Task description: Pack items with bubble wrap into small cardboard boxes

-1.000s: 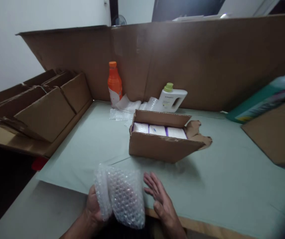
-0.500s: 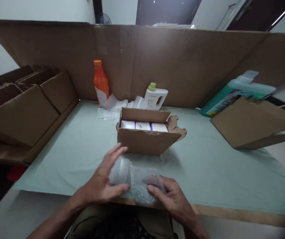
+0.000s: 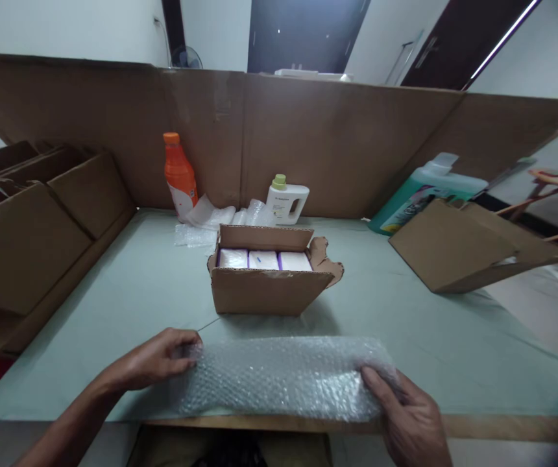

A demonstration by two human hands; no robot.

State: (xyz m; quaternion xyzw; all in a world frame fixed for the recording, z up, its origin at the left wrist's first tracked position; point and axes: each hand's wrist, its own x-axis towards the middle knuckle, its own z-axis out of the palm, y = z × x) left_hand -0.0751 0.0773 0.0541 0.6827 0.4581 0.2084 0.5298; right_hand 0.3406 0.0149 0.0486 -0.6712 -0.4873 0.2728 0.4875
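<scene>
A sheet of bubble wrap (image 3: pixel 283 376) lies spread flat along the near edge of the table. My left hand (image 3: pixel 155 357) pinches its left end and my right hand (image 3: pixel 408 418) holds its right end. Just behind the sheet stands a small open cardboard box (image 3: pixel 264 292) with three white packs (image 3: pixel 263 260) side by side inside it.
An orange bottle (image 3: pixel 180 174), a white jug with a green cap (image 3: pixel 286 201) and loose plastic wrap (image 3: pixel 206 220) sit at the back by a tall cardboard wall (image 3: pixel 337 143). Folded cardboard boxes (image 3: pixel 30 220) are stacked on the left. A teal jug (image 3: pixel 420 194) and an empty carton (image 3: pixel 459 250) lie on the right.
The bubble wrap was a bundle in my left hand, then a roll on the table. Now it is unrolled flat, with my hands moved apart to its two ends.
</scene>
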